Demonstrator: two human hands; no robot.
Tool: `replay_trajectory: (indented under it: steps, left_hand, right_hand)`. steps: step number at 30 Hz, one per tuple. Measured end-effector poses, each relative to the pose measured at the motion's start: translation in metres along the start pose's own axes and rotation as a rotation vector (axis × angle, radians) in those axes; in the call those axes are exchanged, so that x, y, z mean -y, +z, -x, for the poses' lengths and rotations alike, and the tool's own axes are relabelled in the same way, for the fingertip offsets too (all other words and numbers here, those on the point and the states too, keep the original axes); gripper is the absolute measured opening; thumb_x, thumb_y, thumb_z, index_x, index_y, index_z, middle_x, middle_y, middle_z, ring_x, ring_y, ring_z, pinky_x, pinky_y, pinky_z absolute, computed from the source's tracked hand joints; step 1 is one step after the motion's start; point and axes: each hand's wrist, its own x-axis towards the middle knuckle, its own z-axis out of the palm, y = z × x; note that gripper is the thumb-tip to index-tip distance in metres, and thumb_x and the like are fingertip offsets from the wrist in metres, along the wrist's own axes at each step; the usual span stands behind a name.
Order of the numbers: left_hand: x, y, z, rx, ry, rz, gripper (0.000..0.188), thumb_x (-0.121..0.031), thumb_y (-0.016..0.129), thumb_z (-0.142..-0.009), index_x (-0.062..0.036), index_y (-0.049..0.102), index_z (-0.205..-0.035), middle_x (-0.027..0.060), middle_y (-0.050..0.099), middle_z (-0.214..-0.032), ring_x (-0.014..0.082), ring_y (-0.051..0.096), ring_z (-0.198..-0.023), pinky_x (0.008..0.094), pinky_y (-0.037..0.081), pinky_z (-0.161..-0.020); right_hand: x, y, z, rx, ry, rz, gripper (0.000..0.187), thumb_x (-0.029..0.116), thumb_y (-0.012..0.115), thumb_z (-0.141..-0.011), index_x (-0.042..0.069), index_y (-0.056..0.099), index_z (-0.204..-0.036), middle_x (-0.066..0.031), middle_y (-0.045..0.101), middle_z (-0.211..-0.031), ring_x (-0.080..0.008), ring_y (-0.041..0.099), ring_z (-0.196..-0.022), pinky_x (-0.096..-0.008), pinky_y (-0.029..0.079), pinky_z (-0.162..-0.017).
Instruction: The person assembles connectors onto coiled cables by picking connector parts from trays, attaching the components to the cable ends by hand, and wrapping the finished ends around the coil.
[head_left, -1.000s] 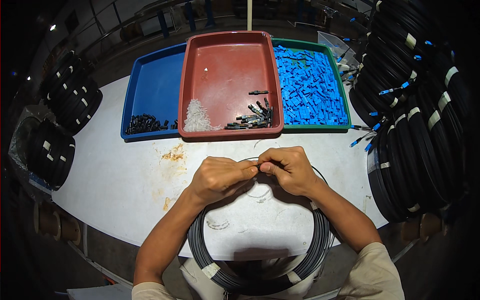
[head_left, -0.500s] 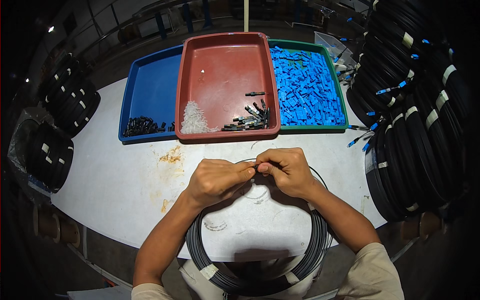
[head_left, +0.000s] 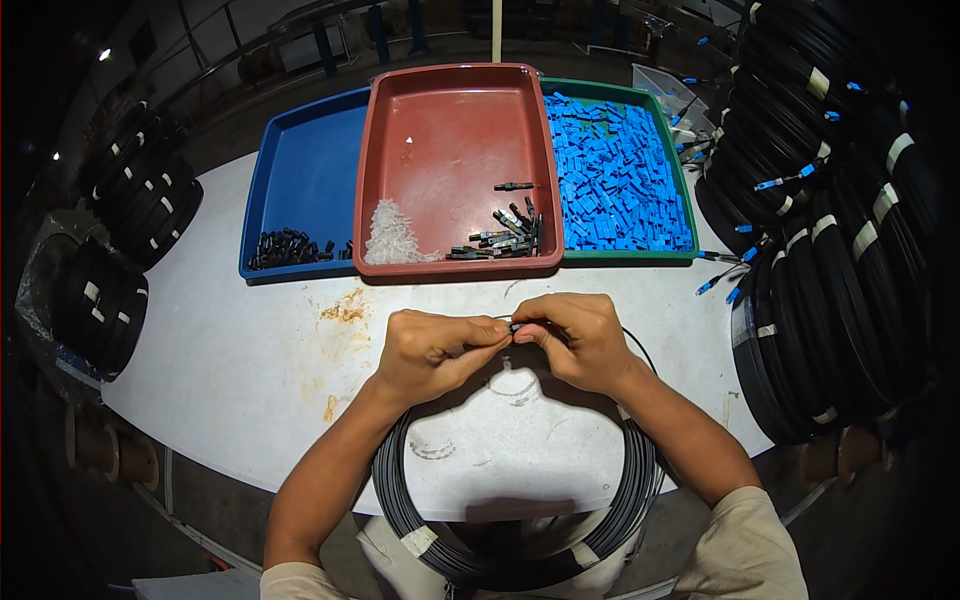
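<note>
Connector, small, black: one, raised above the white tabletop, between the two hands, nearer side of the red tray. Left hand: thumb and fingers together, clamped at the connector's left end; fingertips partly hide the piece. Right hand: thumb and forefinger clamped on the connector's right end. The two hands' fingertips nearly meet.

Cable coil, black, one: lying below the hands across the tabletop's near edge, bound with pale tape bands; a single strand arcs beside the right wrist.

Trays, three, side by side beyond the hands, the middle one overlapping its neighbours. Blue tray, left: short black pieces along the near side. Red tray, middle: heap of translucent whitish pieces at near left; slim black connector bodies at near right. Green tray, right: filled with blue connector parts.

Bundled black cable coils, right: large stack, several blue-tipped ends protruding. Bundled black cable coils, left: smaller stacks. Tabletop stain, yellowish-brown: near the red tray.
</note>
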Motion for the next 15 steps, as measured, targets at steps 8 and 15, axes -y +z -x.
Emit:
replay_trajectory:
  steps: [8,15]
  left_hand:
    - [-0.0002,0.0015,-0.0016,0.054,0.261,-0.166,0.016,0.003,0.082,-0.075,0.0009,0.077,-0.09,0.0152,0.077,-0.086,0.0198,0.076,-0.072,0.0264,0.061,-0.064]
    - [0.0023,0.0021,0.002,-0.029,-0.175,0.175,0.02,0.001,0.081,-0.073,-0.0008,0.078,-0.092,0.0139,0.077,-0.09,0.0231,0.076,-0.072,0.029,0.061,-0.063]
  right_hand:
    - [-0.0012,-0.0008,0.0026,0.053,-0.01,0.07,0.009,0.004,0.073,-0.081,0.003,0.069,-0.088,-0.0112,0.069,-0.074,-0.029,0.066,-0.061,-0.0362,0.05,-0.056]
    - [0.0033,-0.0014,-0.0007,-0.065,-0.093,0.018,0.009,0.004,0.072,-0.079,0.004,0.068,-0.087,-0.0123,0.069,-0.076,-0.0288,0.065,-0.061,-0.0379,0.05,-0.055]
